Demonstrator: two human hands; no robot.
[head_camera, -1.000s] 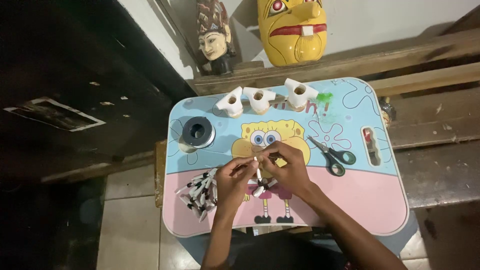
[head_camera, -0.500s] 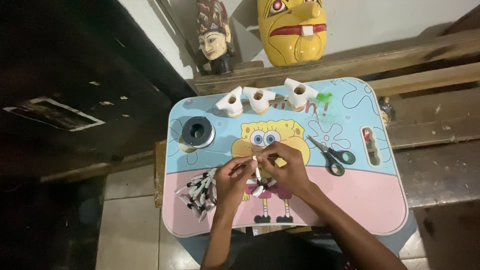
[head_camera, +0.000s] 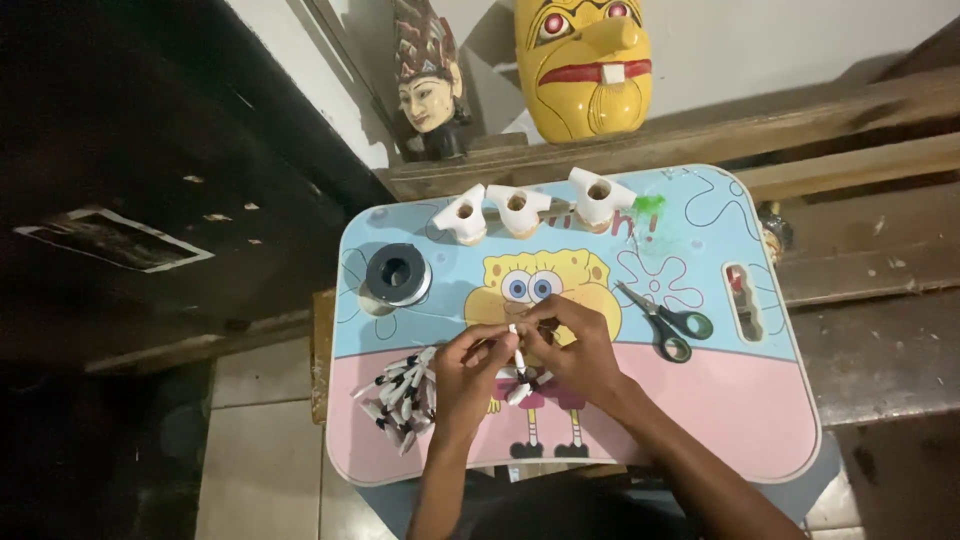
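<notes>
My left hand and my right hand meet over the middle of a small cartoon-printed table. Between their fingertips they hold a small white stick-like piece with dark bands, standing upright. A few more such pieces poke out under my hands. A pile of the same white and black pieces lies left of my left hand on the pink part of the table.
A black tape roll sits at the table's left. Three white pipe fittings line the far edge. Scissors with dark green handles lie right of my hands. Two carved masks stand on a wooden ledge behind.
My hands stay in the same spot; the fingers have shifted slightly around the small white piece. Nothing else on the table has moved.
</notes>
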